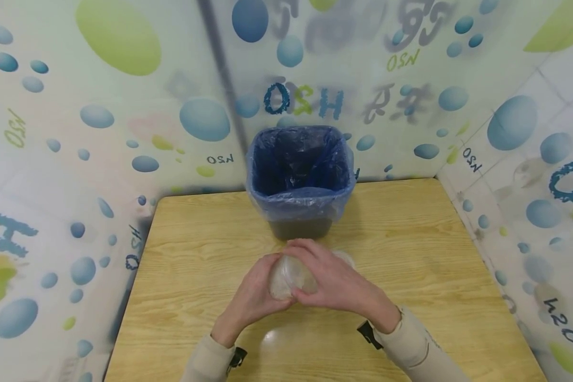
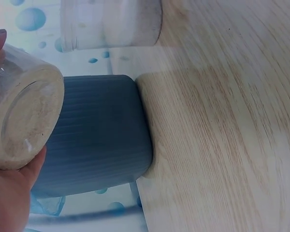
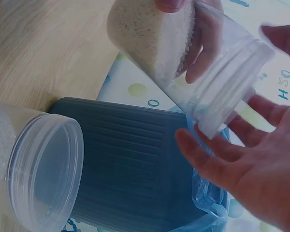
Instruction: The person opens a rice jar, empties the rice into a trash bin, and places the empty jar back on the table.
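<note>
My left hand (image 1: 255, 292) grips a clear plastic jar (image 3: 157, 46) partly filled with white, rice-like grains, holding it tilted above the table. Grains lie against its base and one side. My right hand (image 3: 251, 159) is spread around the jar's wide clear top (image 3: 232, 89), fingertips close to the rim, thumb apart from it in the right wrist view. Whether that top is a separate lid is hard to tell. A second clear jar (image 3: 43, 169), also with white grains, stands on the table beside the hands; in the head view my right hand mostly hides it.
Behind the hands stands a dark grey bin (image 1: 301, 229) lined with a blue bag (image 1: 310, 204). Both are on a wooden table (image 1: 200, 254). A wall (image 1: 172, 85) with blue and green spots rises along the table's back edge, with more wall at the sides.
</note>
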Available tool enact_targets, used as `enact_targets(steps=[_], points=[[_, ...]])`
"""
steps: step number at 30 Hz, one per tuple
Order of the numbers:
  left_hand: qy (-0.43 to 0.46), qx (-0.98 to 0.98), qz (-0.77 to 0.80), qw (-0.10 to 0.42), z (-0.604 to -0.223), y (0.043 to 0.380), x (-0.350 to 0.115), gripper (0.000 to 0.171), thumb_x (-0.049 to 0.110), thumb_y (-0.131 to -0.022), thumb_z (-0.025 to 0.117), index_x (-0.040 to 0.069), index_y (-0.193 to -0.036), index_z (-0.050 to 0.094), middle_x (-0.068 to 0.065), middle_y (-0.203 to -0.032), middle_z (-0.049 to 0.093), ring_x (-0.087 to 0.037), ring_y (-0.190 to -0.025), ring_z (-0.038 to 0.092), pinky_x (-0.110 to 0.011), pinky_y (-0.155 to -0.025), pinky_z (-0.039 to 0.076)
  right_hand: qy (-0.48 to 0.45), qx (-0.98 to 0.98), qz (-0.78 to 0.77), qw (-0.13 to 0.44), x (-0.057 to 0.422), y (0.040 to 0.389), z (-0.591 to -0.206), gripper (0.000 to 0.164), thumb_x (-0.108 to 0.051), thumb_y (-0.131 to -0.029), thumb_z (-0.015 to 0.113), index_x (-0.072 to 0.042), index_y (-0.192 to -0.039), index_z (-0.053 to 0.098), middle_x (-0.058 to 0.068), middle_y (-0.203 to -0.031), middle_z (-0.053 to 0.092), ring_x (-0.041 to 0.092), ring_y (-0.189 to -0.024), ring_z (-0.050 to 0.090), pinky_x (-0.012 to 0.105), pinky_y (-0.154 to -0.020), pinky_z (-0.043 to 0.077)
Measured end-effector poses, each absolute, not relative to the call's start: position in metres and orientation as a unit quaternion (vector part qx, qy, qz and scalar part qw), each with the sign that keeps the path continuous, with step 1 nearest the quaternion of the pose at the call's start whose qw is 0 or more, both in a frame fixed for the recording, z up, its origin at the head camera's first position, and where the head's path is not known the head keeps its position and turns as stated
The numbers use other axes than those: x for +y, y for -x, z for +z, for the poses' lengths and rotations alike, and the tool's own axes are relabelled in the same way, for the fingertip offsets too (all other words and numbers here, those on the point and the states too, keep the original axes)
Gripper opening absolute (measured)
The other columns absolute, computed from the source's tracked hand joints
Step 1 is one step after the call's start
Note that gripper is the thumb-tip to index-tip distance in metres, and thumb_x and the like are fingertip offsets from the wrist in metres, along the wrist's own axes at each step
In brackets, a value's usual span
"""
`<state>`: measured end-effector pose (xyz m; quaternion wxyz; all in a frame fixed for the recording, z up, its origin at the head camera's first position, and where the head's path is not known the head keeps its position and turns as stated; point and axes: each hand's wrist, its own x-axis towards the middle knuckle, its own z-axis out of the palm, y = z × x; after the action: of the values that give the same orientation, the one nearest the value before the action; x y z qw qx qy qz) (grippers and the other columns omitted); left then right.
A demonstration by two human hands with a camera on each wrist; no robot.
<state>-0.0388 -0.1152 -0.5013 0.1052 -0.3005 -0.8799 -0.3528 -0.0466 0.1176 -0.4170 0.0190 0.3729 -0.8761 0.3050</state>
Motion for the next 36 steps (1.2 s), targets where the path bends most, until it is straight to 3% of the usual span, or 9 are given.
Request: enact_targets(steps=[3, 6, 11, 15, 23, 30, 33, 36], points=[[0.296, -0.881, -0.355, 0.101, -0.5, 0.039, -0.115, 0.094, 0.03, -0.063, 0.095, -0.001, -0.14, 0.049, -0.017, -0.129, 0.063, -0.029, -0.114, 0.062, -0.046, -0.093, 0.055, -0.346, -0.886, 0.309, 0.0, 0.117, 0.046, -0.416, 0.091, -0.053, -0.083, 0.081, -0.011, -0.155, 0.043, 0.009, -0.157, 0.043, 0.027, -0.14, 0.047, 0.048, -0.107, 0.048], [0.294, -0.881, -0.357, 0.103, -0.499, 0.039, -0.113, 0.093, 0.032, -0.064, 0.095, -0.001, -0.139, 0.05, -0.017, -0.129, 0.063, -0.029, -0.113, 0.063, -0.046, -0.091, 0.056, -0.295, -0.906, 0.304, -0.011, 0.114, 0.045, -0.414, 0.094, -0.063, -0.084, 0.075, -0.012, -0.156, 0.042, 0.008, -0.153, 0.046, 0.027, -0.136, 0.051, 0.05, -0.102, 0.051], [0.295, -0.881, -0.355, 0.105, -0.499, 0.04, -0.112, 0.093, 0.035, -0.065, 0.096, 0.0, -0.138, 0.051, -0.016, -0.126, 0.064, -0.029, -0.11, 0.064, -0.045, -0.088, 0.057, -0.25, -0.927, 0.281, 0.0, 0.109, 0.044, -0.412, 0.079, -0.064, -0.085, 0.072, -0.015, -0.144, 0.057, 0.004, -0.133, 0.059, 0.023, -0.114, 0.062, 0.048, -0.086, 0.057], [0.298, -0.88, -0.355, 0.108, -0.5, 0.04, -0.112, 0.093, 0.034, -0.063, 0.096, 0.0, -0.138, 0.051, -0.015, -0.125, 0.064, -0.027, -0.109, 0.064, -0.044, -0.089, 0.057, -0.262, -0.927, 0.268, 0.017, 0.109, 0.043, -0.412, 0.068, -0.059, -0.084, 0.074, -0.017, -0.136, 0.062, 0.001, -0.126, 0.061, 0.019, -0.108, 0.063, 0.044, -0.082, 0.057], [0.306, -0.875, -0.356, 0.117, -0.5, 0.039, -0.114, 0.095, 0.031, -0.062, 0.096, -0.001, -0.138, 0.05, -0.015, -0.125, 0.063, -0.028, -0.111, 0.063, -0.045, -0.09, 0.057, -0.32, -0.909, 0.265, 0.029, 0.112, 0.047, -0.414, 0.067, -0.054, -0.082, 0.077, -0.017, -0.137, 0.061, 0.001, -0.133, 0.058, 0.019, -0.112, 0.061, 0.041, -0.084, 0.057], [0.307, -0.872, -0.365, 0.109, -0.503, 0.038, -0.117, 0.097, 0.031, -0.062, 0.097, -0.001, -0.14, 0.049, -0.016, -0.129, 0.062, -0.028, -0.113, 0.063, -0.045, -0.092, 0.056, -0.374, -0.874, 0.308, 0.01, 0.118, 0.049, -0.416, 0.073, -0.045, -0.082, 0.083, -0.013, -0.142, 0.057, 0.005, -0.145, 0.052, 0.023, -0.127, 0.055, 0.045, -0.1, 0.052], [0.303, -0.873, -0.369, 0.099, -0.503, 0.038, -0.116, 0.098, 0.033, -0.063, 0.097, -0.001, -0.141, 0.049, -0.016, -0.131, 0.062, -0.028, -0.114, 0.062, -0.045, -0.092, 0.056, -0.371, -0.874, 0.314, 0.003, 0.119, 0.048, -0.416, 0.084, -0.05, -0.082, 0.084, -0.011, -0.149, 0.051, 0.007, -0.153, 0.047, 0.026, -0.136, 0.05, 0.047, -0.105, 0.05], [0.299, -0.873, -0.371, 0.1, -0.502, 0.039, -0.116, 0.097, 0.033, -0.064, 0.097, -0.001, -0.14, 0.049, -0.017, -0.13, 0.062, -0.028, -0.113, 0.063, -0.045, -0.091, 0.056, -0.338, -0.891, 0.304, -0.005, 0.117, 0.047, -0.415, 0.09, -0.06, -0.085, 0.076, -0.012, -0.154, 0.046, 0.008, -0.154, 0.046, 0.028, -0.135, 0.051, 0.051, -0.101, 0.052]])
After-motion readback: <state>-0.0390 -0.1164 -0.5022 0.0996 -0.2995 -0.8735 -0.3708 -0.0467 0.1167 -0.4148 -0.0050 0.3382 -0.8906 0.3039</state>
